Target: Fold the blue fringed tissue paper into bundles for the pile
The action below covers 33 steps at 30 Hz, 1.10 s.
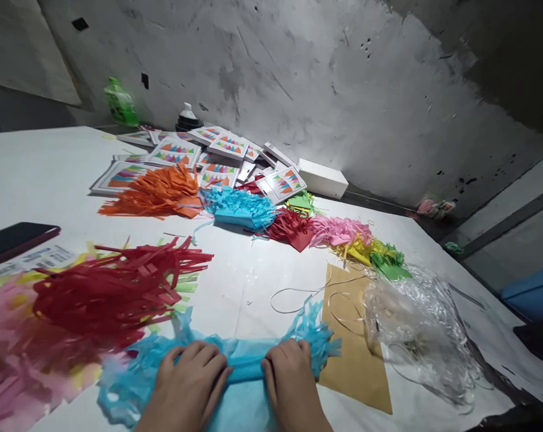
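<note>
Blue tissue paper [246, 405] with fringed ends lies at the near edge of the white table, a folded band running across its middle. My left hand [190, 384] has its fingers curled over the band's left part. Around the right part, the fingers of my right hand [291, 378] are curled in the same way. The blue fringe spreads out beyond both hands. Red fringed paper [113, 291] lies left of the blue paper, over yellow and green strips, with pink fringed paper [14, 354] beside it. A brown paper sheet [354, 354] is to the right.
Orange [163, 192], blue [239, 207], red, pink, yellow and green tassels form a row across the white table [235, 270]. Behind are printed packets [174, 151] and a white box [323, 178]. Clear plastic [415, 324] lies right, a dark phone [14, 240] left.
</note>
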{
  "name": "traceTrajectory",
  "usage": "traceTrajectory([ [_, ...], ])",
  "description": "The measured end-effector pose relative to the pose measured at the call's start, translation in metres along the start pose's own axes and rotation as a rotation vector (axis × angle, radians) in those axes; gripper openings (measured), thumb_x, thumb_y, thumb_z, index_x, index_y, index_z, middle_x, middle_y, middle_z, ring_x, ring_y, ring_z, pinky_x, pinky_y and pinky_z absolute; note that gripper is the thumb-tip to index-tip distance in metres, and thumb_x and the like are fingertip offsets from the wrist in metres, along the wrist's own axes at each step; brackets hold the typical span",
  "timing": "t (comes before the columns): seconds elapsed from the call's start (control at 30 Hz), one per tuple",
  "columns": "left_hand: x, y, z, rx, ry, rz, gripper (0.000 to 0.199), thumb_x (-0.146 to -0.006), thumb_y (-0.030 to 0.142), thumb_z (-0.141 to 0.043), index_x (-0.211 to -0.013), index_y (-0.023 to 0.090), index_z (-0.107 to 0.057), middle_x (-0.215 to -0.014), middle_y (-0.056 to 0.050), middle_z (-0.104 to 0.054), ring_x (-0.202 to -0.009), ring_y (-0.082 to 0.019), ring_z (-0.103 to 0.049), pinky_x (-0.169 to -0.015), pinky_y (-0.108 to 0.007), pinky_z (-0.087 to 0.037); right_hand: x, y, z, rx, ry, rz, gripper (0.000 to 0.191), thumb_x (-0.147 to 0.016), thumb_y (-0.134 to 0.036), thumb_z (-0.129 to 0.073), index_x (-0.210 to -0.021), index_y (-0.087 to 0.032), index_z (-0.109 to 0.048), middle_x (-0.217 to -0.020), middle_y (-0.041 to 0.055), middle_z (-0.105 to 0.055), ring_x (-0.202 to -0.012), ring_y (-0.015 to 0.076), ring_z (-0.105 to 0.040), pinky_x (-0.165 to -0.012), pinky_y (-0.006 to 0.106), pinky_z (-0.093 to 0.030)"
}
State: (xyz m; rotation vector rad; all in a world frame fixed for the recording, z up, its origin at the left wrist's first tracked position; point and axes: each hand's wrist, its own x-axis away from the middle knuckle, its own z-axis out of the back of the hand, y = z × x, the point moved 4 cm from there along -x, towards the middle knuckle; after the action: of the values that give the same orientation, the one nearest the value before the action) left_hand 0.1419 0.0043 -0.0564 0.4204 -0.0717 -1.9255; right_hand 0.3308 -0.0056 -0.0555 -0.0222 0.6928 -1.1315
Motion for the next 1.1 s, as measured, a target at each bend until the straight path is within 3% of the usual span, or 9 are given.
traceTrajectory([
  [0.17, -0.011, -0.001, 0.004, -0.038, -0.207, 0.094, 0.030, -0.099, 0.025, -0.048, -0.090, 0.020, -0.076, -0.102, -0.011, -0.076, -0.103, -0.035, -0.070, -0.090, -0.054, -0.045, 0.000, 0.002, -0.008, 0.032, 0.025, -0.071, 0.018, -0.090, -0.009, -0.055, -0.082, -0.026, -0.054, -0.076, -0.0031, -0.062, -0.074, 0.0233, -0.055, -0.080, 0.039, -0.029],
  [0.4, -0.025, 0.002, 0.004, -0.075, -0.270, 0.092, 0.032, -0.099, 0.024, -0.047, -0.088, 0.018, -0.077, -0.098, -0.014, -0.076, -0.102, -0.038, -0.070, -0.088, -0.055, -0.045, 0.002, 0.000, -0.006, 0.119, 0.044, -0.132, 0.019, -0.088, -0.007, -0.059, -0.081, -0.024, -0.054, -0.080, 0.0008, -0.061, -0.078, 0.0264, -0.052, -0.081, 0.041, -0.027],
  [0.53, -0.030, 0.001, 0.003, -0.064, -0.295, 0.072, 0.031, -0.097, 0.023, -0.048, -0.090, 0.018, -0.078, -0.099, -0.015, -0.077, -0.102, -0.040, -0.071, -0.086, -0.057, -0.046, -0.002, -0.010, 0.003, 0.129, 0.140, -0.083, 0.018, -0.092, -0.006, -0.052, -0.091, -0.022, -0.059, -0.091, 0.0039, -0.063, -0.087, 0.0262, -0.055, -0.091, 0.045, -0.030],
  [0.7, -0.030, 0.001, 0.008, -0.032, -0.240, 0.048, 0.027, -0.096, 0.023, -0.051, -0.089, 0.018, -0.077, -0.096, -0.014, -0.076, -0.096, -0.039, -0.071, -0.085, -0.058, -0.048, -0.005, -0.029, 0.000, 0.132, 0.143, 0.245, 0.035, -0.108, -0.014, -0.036, -0.083, -0.022, -0.059, -0.076, -0.0010, -0.061, -0.076, 0.0193, -0.054, -0.098, 0.040, -0.033],
  [0.8, -0.022, 0.002, 0.003, 0.005, -0.139, -0.023, 0.023, -0.089, 0.020, -0.064, -0.109, 0.023, -0.074, -0.119, -0.012, -0.074, -0.115, -0.037, -0.065, -0.107, -0.065, -0.036, -0.005, -0.030, 0.003, 0.123, 0.198, 0.241, 0.040, -0.108, -0.013, -0.033, -0.076, -0.021, -0.055, -0.071, -0.0011, -0.057, -0.071, 0.0181, -0.052, -0.094, 0.037, -0.035],
  [0.87, -0.014, 0.006, -0.001, 0.066, 0.000, -0.158, 0.031, -0.084, 0.009, -0.065, -0.107, 0.028, -0.072, -0.126, -0.006, -0.073, -0.124, -0.034, -0.059, -0.118, -0.064, -0.023, -0.005, -0.030, 0.007, 0.060, 0.197, 0.194, 0.034, -0.107, -0.018, -0.040, -0.076, -0.021, -0.054, -0.074, -0.0011, -0.058, -0.072, 0.0178, -0.053, -0.095, 0.037, -0.035],
  [0.97, -0.004, 0.011, -0.005, 0.154, 0.128, -0.329, 0.033, -0.086, -0.002, -0.054, -0.093, 0.027, -0.068, -0.111, -0.001, -0.075, -0.117, -0.026, -0.061, -0.118, -0.054, -0.025, -0.005, -0.032, 0.009, 0.030, 0.139, 0.198, 0.035, -0.110, -0.024, -0.034, -0.085, -0.021, -0.060, -0.082, 0.0001, -0.063, -0.078, 0.0186, -0.057, -0.098, 0.039, -0.033],
  [1.1, -0.002, 0.011, -0.006, 0.175, 0.075, -0.366, 0.029, -0.089, -0.001, -0.058, -0.088, 0.026, -0.065, -0.094, 0.004, -0.072, -0.098, -0.020, -0.062, -0.109, -0.044, -0.032, 0.000, -0.029, 0.009, 0.133, 0.146, 0.289, 0.056, -0.113, -0.019, -0.016, -0.074, -0.020, -0.056, -0.070, -0.0005, -0.058, -0.071, 0.0179, -0.052, -0.100, 0.038, -0.033],
])
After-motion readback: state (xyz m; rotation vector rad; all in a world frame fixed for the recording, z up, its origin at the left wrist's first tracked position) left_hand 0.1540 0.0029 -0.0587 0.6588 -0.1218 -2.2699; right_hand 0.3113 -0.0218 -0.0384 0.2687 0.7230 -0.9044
